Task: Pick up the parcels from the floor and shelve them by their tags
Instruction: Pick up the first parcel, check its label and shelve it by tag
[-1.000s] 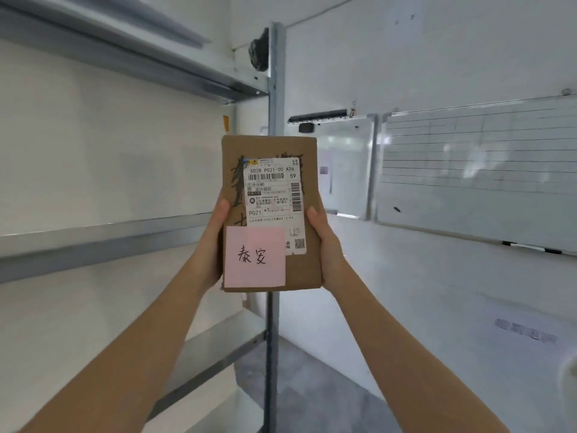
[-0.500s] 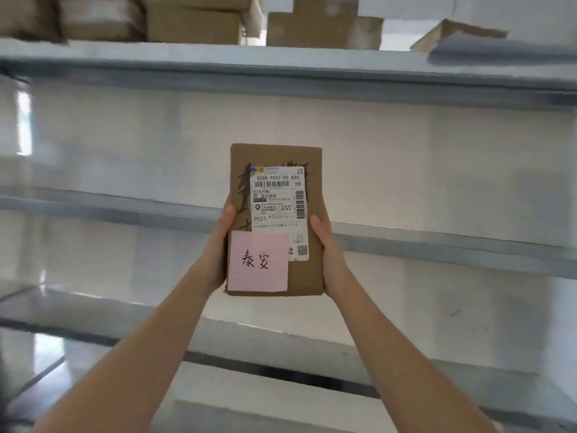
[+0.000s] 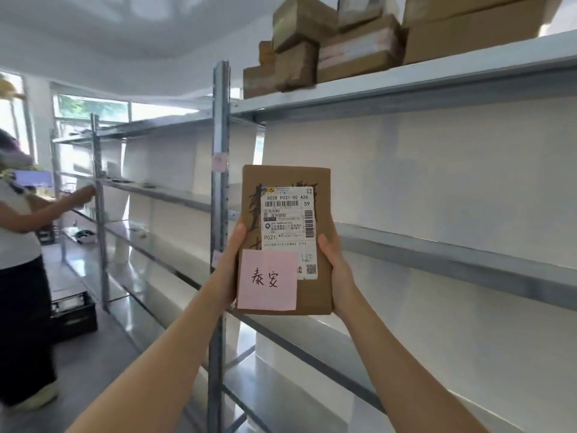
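Observation:
I hold a flat brown cardboard parcel [image 3: 323, 295] upright in front of me with both hands. It carries a white shipping label and a pink handwritten tag [image 3: 267, 279] at its lower left. My left hand [image 3: 232, 264] grips the parcel's left edge, and my right hand [image 3: 335, 270] grips its right edge. The parcel is in the air in front of a grey metal shelving unit [image 3: 437, 248], apart from it. Small pink tags [image 3: 219, 160] are stuck on the shelf's upright post.
Several brown parcels [image 3: 331, 48] are stacked on the top shelf at upper right. A second shelving unit [image 3: 100, 195] runs off to the left. A person [image 3: 18, 245] stands at far left reaching toward it, with a black crate [image 3: 73, 310] on the floor beside them.
The view has swung left along the shelves, bringing the upright post, the far shelving and the person into sight. The parcel stays held upright in both hands.

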